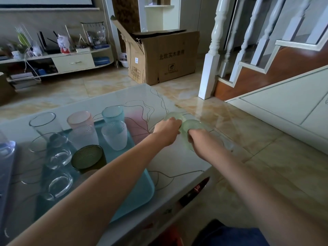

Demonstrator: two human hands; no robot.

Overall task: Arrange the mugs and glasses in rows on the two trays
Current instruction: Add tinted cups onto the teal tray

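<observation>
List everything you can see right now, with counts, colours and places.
pale green textured glasses: two, table's far right, one under each hand
teal plastic tray: one, on table, left of the arms
frosted textured tumblers: two whitish, one pink, one blue, far end of tray
dark green ribbed glass: one, mid tray
clear glass mugs and glasses: about four, tray's left side
brown cardboard box: one, on floor beyond table
hands: left and right, each gripping a green glass

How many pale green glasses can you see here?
2, both off the teal tray on the table's right side: the left hand grips the farther glass, the right hand the nearer glass. Others may be hidden.
</observation>
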